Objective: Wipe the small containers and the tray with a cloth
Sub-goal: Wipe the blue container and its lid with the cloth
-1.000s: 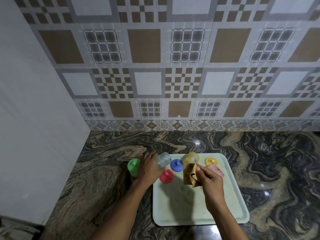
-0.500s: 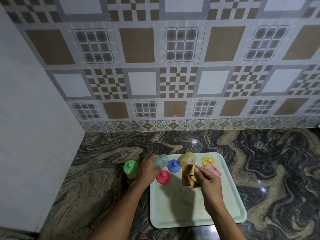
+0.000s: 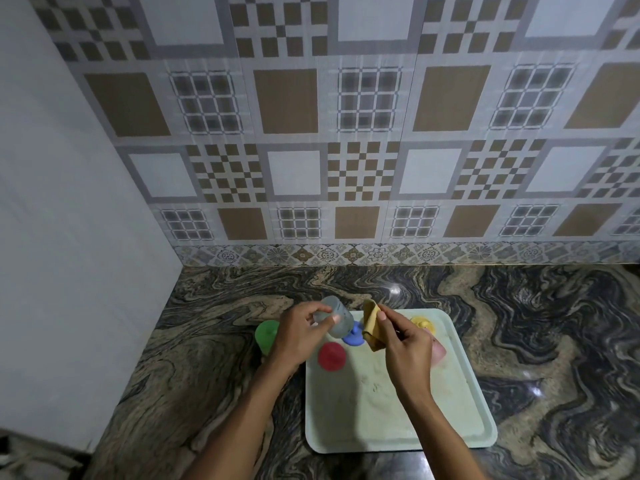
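Note:
My left hand [image 3: 298, 332] grips a small clear container [image 3: 337, 318], lifted and tilted above the tray's far left corner. Just to its right, my right hand [image 3: 405, 344] pinches a folded tan cloth [image 3: 371, 325], close to the container. The pale green tray [image 3: 457, 407] lies on the marble counter. On it sit a red lid [image 3: 331, 355], a blue lid [image 3: 354, 336], a yellow lid [image 3: 423, 323] and a pink piece [image 3: 438, 353] partly hidden by my right hand. A green-lidded container [image 3: 266, 336] stands on the counter left of the tray.
The dark swirled marble counter [image 3: 536, 323] stretches right and behind the tray. A patterned tile wall [image 3: 346, 168] closes the back, and a plain white wall [image 3: 69, 237] closes the left side. The counter's front edge runs just below the tray.
My left hand lifted the clear container higher and tilted it toward the cloth. My right hand raised the cloth off the tray up beside the container.

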